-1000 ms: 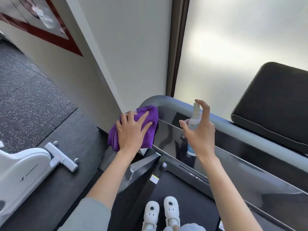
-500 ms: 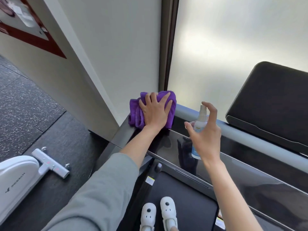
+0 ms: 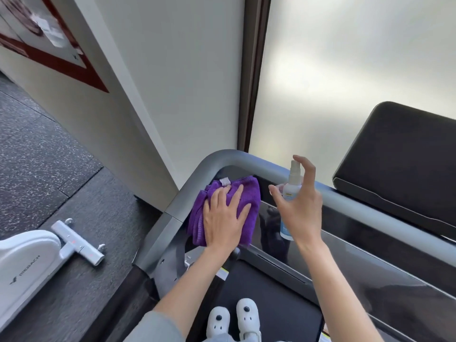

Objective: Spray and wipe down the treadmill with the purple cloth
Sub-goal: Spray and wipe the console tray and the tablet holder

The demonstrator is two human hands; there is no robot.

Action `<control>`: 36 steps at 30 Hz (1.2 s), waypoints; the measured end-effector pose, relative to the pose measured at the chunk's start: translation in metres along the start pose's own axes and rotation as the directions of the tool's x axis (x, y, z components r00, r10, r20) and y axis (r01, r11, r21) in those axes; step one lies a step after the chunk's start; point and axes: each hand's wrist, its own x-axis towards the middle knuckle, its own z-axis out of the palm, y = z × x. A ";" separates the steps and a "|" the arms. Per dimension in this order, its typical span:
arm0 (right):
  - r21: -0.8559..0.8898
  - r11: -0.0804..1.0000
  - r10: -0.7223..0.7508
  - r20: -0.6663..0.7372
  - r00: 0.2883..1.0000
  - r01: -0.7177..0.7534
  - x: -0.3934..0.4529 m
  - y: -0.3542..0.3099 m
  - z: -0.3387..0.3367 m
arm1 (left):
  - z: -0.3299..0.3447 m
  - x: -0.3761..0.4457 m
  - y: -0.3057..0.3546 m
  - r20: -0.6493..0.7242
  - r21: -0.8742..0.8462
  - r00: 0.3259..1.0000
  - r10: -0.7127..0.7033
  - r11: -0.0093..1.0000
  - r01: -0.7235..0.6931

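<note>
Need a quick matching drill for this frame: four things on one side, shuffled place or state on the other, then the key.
Things:
1. purple cloth
2. spray bottle
3. white shoes
4. white exercise machine

Places or states:
A. on the dark floor, left of the treadmill
B. pressed flat under the left hand
C. standing on the black belt
D. held upright in the right hand

Pairs: 1-B, 2-D, 3-C, 4-A
</note>
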 end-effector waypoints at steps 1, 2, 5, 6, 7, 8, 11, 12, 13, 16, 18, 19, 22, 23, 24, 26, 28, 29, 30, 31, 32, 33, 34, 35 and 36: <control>-0.004 1.000 0.001 0.002 1.000 -0.001 0.000 0.002 -0.001 | 0.003 0.010 0.007 -0.008 0.002 1.000 -0.015 1.000 0.015; -0.005 1.000 0.003 -0.002 1.000 -0.003 0.000 0.004 -0.003 | 0.006 0.021 0.016 -0.012 0.003 1.000 -0.025 1.000 0.025; -0.007 1.000 0.002 -0.038 0.999 -0.002 0.002 0.013 -0.011 | 0.014 0.047 0.045 -0.038 -0.040 0.999 -0.015 0.999 0.014; -0.008 1.000 -0.002 -0.050 0.999 0.001 0.002 0.015 -0.015 | 0.016 0.050 0.051 -0.037 -0.044 0.999 0.010 0.999 -0.012; -0.007 1.000 -0.003 -0.063 0.998 0.003 0.002 0.018 -0.018 | 0.016 0.050 0.053 -0.030 -0.036 0.998 0.051 0.998 -0.053; -0.005 1.000 -0.001 -0.075 0.997 0.001 0.003 0.020 -0.021 | 0.016 0.048 0.052 -0.022 -0.031 0.995 0.102 0.994 -0.102; -0.016 1.000 0.016 -0.090 0.996 -0.017 0.001 0.024 -0.027 | 0.014 0.021 0.031 0.001 0.001 0.976 0.216 0.976 -0.216; -0.019 1.000 0.021 -0.087 0.996 -0.023 0.000 0.024 -0.026 | 0.013 0.009 0.023 -0.007 0.021 0.975 0.224 0.974 -0.223; -0.017 0.999 0.030 -0.081 0.996 -0.032 -0.001 0.024 -0.025 | 0.010 -0.001 0.016 -0.025 0.039 0.975 0.220 0.975 -0.219; -0.003 0.998 0.054 -0.047 0.997 -0.055 -0.003 0.020 -0.018 | -0.008 -0.015 0.000 -0.022 0.113 0.976 0.218 0.970 -0.214; -0.012 0.998 0.059 -0.014 0.998 -0.059 -0.005 0.014 -0.012 | -0.023 -0.017 -0.011 -0.032 0.122 0.973 0.229 0.967 -0.223; -0.018 0.998 0.056 0.010 0.998 -0.056 -0.005 0.012 -0.008 | -0.033 -0.019 -0.017 -0.064 0.082 0.975 0.212 0.975 -0.206; -0.041 0.999 0.038 0.088 0.995 -0.034 -0.005 0.003 0.008 | -0.070 -0.021 -0.035 -0.284 -0.077 0.957 0.065 0.993 -0.090; -0.053 0.998 0.040 0.113 0.993 -0.035 -0.004 0.000 0.015 | -0.083 -0.019 -0.042 -0.345 -0.100 0.938 0.022 0.993 -0.060; -0.065 0.997 0.044 0.141 0.989 -0.035 -0.004 -0.003 0.023 | -0.096 -0.018 -0.050 -0.376 -0.121 0.926 -0.018 0.992 -0.030; -0.071 0.997 0.047 0.206 0.977 -0.033 -0.002 -0.011 0.042 | -0.116 -0.016 -0.067 -0.387 -0.164 0.918 -0.088 0.986 0.025; -0.073 0.997 0.051 0.269 0.962 -0.033 0.001 -0.018 0.062 | -0.127 -0.017 -0.081 -0.379 -0.185 0.915 -0.141 0.980 0.075; -0.084 0.996 0.048 0.296 0.954 -0.024 0.003 -0.021 0.072 | -0.130 -0.019 -0.086 -0.372 -0.193 0.914 -0.163 0.976 0.096; -0.104 0.995 0.041 0.321 0.946 -0.008 0.004 -0.025 0.081 | -0.132 -0.020 -0.089 -0.368 -0.201 0.912 -0.181 0.973 0.111; -0.129 0.992 0.037 0.343 0.938 0.008 0.005 -0.027 0.090 | -0.133 -0.022 -0.091 -0.366 -0.209 0.910 -0.194 0.970 0.122; -0.152 0.988 0.038 0.359 0.933 0.018 0.006 -0.029 0.097 | -0.133 -0.024 -0.092 -0.365 -0.215 0.909 -0.201 0.968 0.128; -0.172 0.985 0.044 0.370 0.928 0.022 0.008 -0.029 0.103 | -0.132 -0.026 -0.093 -0.364 -0.221 0.909 -0.204 0.967 0.128; -0.190 0.982 0.053 0.376 0.925 0.020 0.009 -0.029 0.107 | -0.131 -0.028 -0.093 -0.363 -0.229 0.910 -0.202 0.966 0.123; -0.205 0.979 0.064 0.378 0.924 0.017 0.011 -0.029 0.110 | -0.130 -0.030 -0.093 -0.360 -0.240 0.911 -0.199 0.964 0.116; -0.217 0.976 0.071 0.377 0.924 0.014 0.012 -0.027 0.113 | -0.129 -0.032 -0.093 -0.357 -0.248 0.913 -0.199 0.962 0.113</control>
